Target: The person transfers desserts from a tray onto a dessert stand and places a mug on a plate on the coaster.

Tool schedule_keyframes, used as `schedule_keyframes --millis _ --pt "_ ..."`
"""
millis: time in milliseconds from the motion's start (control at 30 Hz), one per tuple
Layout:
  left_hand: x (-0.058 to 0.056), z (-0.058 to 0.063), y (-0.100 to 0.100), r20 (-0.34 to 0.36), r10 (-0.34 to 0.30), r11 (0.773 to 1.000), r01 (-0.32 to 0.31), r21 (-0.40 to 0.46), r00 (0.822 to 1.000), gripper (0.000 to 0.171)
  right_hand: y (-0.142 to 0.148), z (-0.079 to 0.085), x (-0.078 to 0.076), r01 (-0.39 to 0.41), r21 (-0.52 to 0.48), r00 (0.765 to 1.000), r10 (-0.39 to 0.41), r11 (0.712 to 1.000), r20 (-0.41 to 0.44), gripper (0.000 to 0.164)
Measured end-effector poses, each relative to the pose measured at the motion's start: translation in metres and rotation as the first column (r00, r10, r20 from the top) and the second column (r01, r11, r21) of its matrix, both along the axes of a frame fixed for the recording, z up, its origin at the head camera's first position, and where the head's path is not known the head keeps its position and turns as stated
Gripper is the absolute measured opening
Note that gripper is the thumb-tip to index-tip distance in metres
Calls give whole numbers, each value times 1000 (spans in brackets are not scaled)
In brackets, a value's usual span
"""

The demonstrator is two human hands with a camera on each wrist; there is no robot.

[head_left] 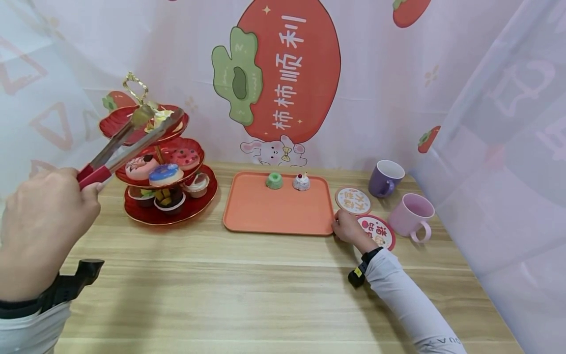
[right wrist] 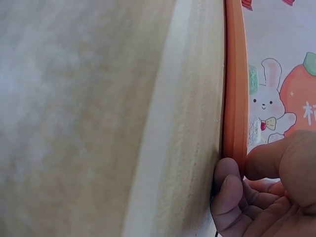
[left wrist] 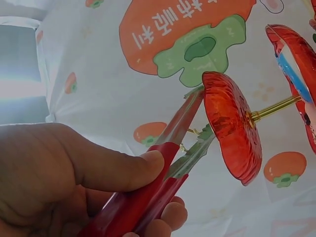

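Observation:
My left hand (head_left: 50, 216) grips red-handled metal tongs (head_left: 121, 142), thumb on one arm and fingers round the other. The spread tips of the tongs reach over the top plate of a three-tier red stand (head_left: 208, 204), on either side of a cream-topped pastry (head_left: 162, 118). From below, in the left wrist view, the top plate (left wrist: 232, 128) hides the tips. My right hand (head_left: 349, 228) pinches the near right corner of an orange tray (head_left: 274, 211) between thumb and fingers. At the tray's far side sit a green ring-shaped cake (head_left: 274, 181) and a white cake with a red berry (head_left: 301, 182).
Donuts (head_left: 165, 174) fill the stand's middle tier, and cupcakes (head_left: 170, 200) its bottom one. Right of the tray lie two round coasters (head_left: 353, 200), beside a purple mug (head_left: 385, 178) and a pink mug (head_left: 411, 214). A printed curtain (head_left: 376, 88) hangs behind the wooden table (head_left: 230, 295).

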State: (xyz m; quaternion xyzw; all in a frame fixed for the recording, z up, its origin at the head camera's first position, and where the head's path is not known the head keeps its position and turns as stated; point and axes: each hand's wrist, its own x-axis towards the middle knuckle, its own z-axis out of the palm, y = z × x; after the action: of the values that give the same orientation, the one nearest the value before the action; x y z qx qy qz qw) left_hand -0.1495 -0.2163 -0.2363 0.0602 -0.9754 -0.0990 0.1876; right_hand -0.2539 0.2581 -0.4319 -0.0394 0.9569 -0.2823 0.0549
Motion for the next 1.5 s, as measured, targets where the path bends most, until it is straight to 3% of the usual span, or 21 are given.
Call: schedule_keyframes --millis 333,733,967,1133,1333,1500 --pt "-2 -3 -3 16 -3 1000 3 16 1000 32 1 -1 0 0 -7 1000 0 1000 9 11" --pt "-1 -10 0 -126 -69 996 75 44 990 33 1 -1 -1 1 -19 1000 -1 1000 1 9" --pt "-2 -13 3 -153 -88 994 97 48 984 36 1 0 0 0 -31 1000 1 1000 11 10" --pt "-6 -16 6 -186 -139 989 147 30 973 35 1 0 -1 -2 -20 1000 2 1000 4 9" --pt "-12 -25 14 -148 -215 971 227 71 965 35 1 -1 -1 7 -7 1000 -7 1000 8 8" --pt "-18 -31 22 -117 -246 963 256 79 962 38 1 -2 0 6 -23 1000 -6 1000 30 11"
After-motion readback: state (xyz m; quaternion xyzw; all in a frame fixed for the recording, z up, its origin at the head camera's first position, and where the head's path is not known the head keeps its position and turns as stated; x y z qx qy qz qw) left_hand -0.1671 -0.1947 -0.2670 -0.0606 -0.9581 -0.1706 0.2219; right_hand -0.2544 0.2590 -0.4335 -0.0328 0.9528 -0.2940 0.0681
